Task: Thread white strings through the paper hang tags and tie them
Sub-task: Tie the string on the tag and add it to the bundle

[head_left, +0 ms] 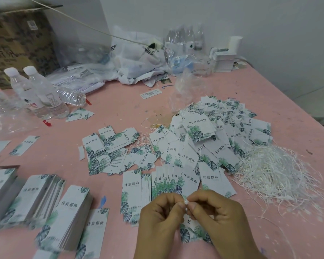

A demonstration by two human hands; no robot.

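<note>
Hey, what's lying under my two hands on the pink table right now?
Under the left hand and right hand, which pinch a small white string end, lies a leaf-printed hang tag on the pink table. The tag's top part and hole are hidden by the hands.

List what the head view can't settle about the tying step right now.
- Head view: white string, only a tiny bit shows between the fingertips; knot state hidden.
- Tag being threaded: mostly covered by left hand and right hand; hole unseen.
- Tag stacks: blurred at the left edge.

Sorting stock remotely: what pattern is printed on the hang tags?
Green tropical leaves on white hang tags, clearest in the head view.
</note>
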